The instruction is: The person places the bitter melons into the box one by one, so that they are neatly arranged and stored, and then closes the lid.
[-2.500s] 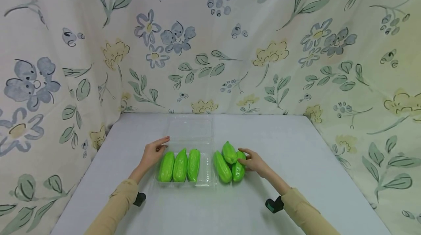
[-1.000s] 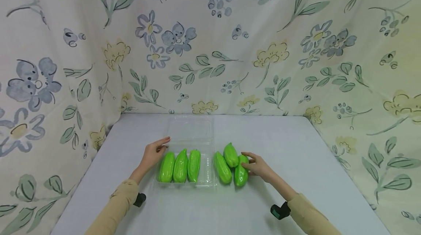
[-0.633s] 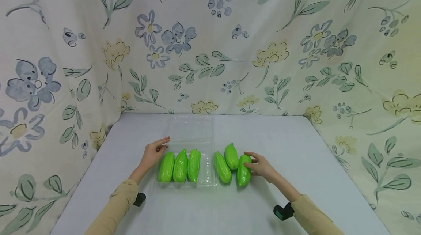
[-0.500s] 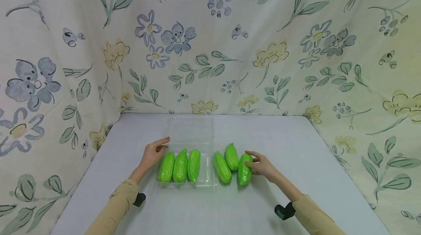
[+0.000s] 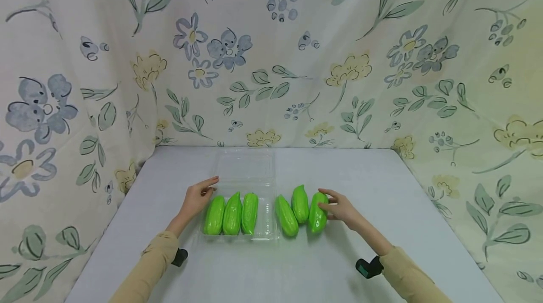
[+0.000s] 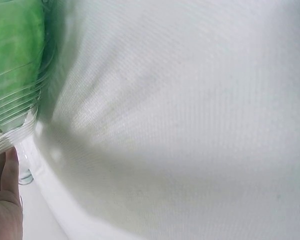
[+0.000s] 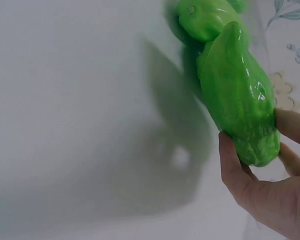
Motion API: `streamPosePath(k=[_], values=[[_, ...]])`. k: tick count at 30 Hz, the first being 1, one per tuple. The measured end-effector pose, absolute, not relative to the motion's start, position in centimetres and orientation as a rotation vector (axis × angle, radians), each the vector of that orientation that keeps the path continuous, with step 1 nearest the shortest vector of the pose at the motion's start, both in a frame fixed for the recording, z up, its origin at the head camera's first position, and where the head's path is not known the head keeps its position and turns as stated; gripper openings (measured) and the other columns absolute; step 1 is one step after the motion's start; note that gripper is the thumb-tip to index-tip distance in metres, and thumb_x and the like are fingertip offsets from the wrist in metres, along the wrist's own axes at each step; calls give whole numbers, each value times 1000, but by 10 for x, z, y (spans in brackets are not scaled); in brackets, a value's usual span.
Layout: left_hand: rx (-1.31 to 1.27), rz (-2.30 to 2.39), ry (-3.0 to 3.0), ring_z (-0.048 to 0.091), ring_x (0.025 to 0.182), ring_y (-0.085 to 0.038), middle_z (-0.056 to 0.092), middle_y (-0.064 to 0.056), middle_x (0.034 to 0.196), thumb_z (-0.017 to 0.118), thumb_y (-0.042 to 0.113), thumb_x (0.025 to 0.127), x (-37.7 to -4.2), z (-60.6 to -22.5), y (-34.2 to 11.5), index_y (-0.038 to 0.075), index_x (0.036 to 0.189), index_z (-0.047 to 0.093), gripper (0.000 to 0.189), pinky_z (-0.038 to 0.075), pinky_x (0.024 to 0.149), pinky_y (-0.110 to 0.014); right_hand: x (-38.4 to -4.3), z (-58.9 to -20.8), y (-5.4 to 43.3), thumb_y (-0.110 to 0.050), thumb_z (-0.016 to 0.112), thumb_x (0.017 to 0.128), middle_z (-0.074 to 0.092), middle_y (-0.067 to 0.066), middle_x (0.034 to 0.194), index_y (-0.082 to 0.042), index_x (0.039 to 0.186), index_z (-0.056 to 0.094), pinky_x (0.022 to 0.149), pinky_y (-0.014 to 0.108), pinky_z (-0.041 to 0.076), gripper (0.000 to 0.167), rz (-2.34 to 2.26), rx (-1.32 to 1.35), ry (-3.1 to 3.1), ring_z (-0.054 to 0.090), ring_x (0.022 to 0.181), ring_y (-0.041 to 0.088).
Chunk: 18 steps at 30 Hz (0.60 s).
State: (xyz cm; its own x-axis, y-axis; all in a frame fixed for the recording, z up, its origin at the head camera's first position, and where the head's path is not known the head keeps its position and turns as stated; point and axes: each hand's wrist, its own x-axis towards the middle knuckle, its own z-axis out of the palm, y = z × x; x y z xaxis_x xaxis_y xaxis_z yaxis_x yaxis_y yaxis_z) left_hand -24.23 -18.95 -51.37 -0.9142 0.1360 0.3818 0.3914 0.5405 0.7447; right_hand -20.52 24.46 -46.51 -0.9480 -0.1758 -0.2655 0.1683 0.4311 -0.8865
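Note:
My right hand [image 5: 341,208] grips a glossy green fruit, papaya-like with a pointed end [image 5: 318,213], at the right of two similar ones. In the right wrist view, thumb and fingers hold one end of this green fruit [image 7: 235,90]; whether it is off the table I cannot tell. The other loose fruits are a slanted one [image 5: 286,216] and an upright one [image 5: 300,204]. A clear plastic clamshell box [image 5: 266,218] holds three more in a row [image 5: 232,213]. My left hand [image 5: 198,198] touches its back left edge, fingers [image 6: 9,172] straight.
The box's clear lid [image 5: 245,164] lies opened back on the white table [image 5: 356,171]. A floral curtain [image 5: 271,58] hangs behind and along both sides. A small black device [image 5: 369,267] sits at the right wrist.
My right hand has drawn its green fruit rightward, away from the other loose ones, then slightly back toward the curtain. The middle loose fruit has shifted right and straightened. My left hand stays put.

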Motion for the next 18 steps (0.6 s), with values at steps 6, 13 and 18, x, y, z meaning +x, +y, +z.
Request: streamPosePath(k=[6,13,18], values=[[-445,-1314,-2499,69,94,-33,58,-20,130,52,-12,88,-242,-513,-189,-4,124,60,38,58,81,-44,-208,-462,246,-16,60,93,37,34,135,-3,145,35,83,40,59,59,-1533,-14,2361,59,104,28],[-445,-1316,-2502,69,94,-33,58,-20,130,52,-12,88,-242,-514,-189,-4,124,60,38,58,81,-44,-212,-457,247,-18,59,93,36,33,136,-5,146,35,84,39,59,59,-1550,-33,2368,56,112,33],[-442,-1319,-2505,69,94,-33,58,-20,130,52,-13,88,-242,-514,-189,-4,124,60,38,58,81,-44,-215,-454,248,-19,59,94,38,32,135,-6,146,35,85,40,59,59,-1566,-51,2365,55,112,32]])
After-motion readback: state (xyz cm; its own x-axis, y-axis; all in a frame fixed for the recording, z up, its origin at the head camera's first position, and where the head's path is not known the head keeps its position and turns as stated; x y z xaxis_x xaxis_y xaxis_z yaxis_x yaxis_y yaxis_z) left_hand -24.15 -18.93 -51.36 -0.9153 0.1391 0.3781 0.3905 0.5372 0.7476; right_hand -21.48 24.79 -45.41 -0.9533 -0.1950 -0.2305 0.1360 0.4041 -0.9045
